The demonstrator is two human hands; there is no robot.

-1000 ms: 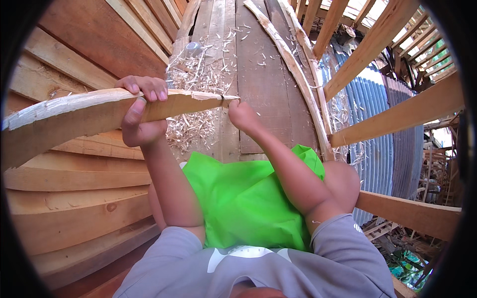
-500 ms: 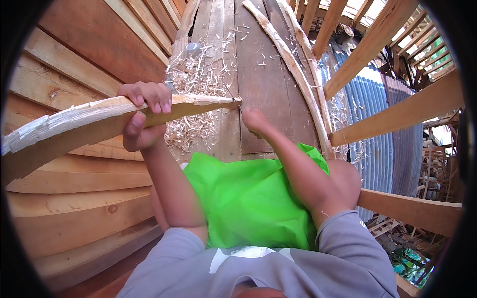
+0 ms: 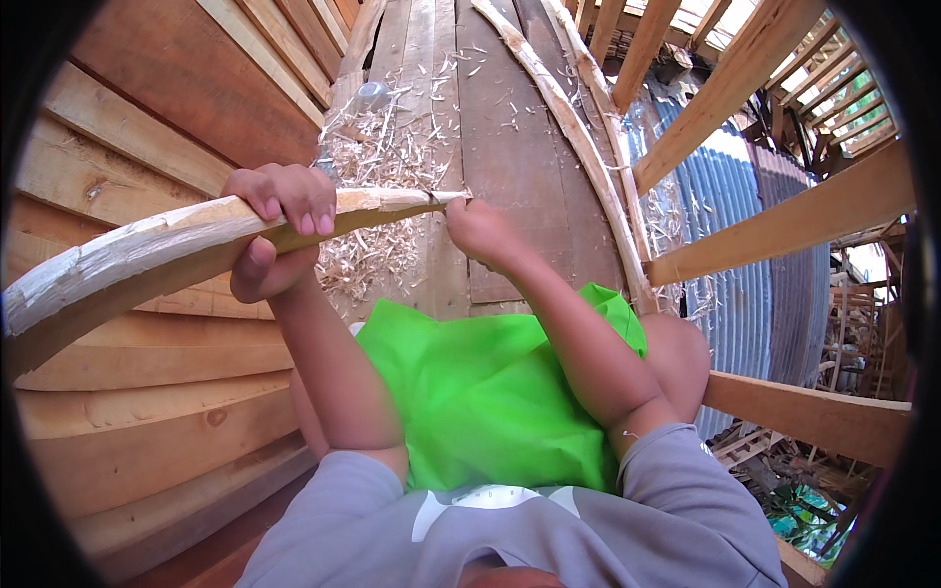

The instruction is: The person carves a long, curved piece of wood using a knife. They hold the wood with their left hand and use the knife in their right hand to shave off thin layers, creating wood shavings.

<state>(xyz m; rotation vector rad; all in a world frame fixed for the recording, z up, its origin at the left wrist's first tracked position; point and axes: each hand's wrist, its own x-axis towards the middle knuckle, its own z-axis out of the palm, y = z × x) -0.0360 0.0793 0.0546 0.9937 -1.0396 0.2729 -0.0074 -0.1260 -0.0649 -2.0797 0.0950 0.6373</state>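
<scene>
My left hand (image 3: 279,230) is wrapped round a long piece of wood (image 3: 127,250), thumb below and fingers over its top edge. Pale, rough-cut wood runs along that edge, and the broad side below is yellowish brown. The piece reaches from the far left to a narrow tip in the middle. At the tip is my right hand (image 3: 480,230), closed in a fist. A thin dark blade (image 3: 436,197) crosses the wood just left of this fist; its handle is hidden. A bright green cloth (image 3: 500,392) covers my lap.
Curled wood shavings (image 3: 377,250) lie heaped on the plank floor (image 3: 505,186) beyond the wood. A clear round container (image 3: 372,95) stands among them. Plank walling (image 3: 147,343) closes the left side. Two peeled poles (image 3: 569,113), slanting beams (image 3: 774,225) and corrugated metal sheets (image 3: 740,245) are on the right.
My right hand has moved slightly left and up against the wood's tip, and the blade has shifted left along it. My left hand keeps its grip, a little farther left.
</scene>
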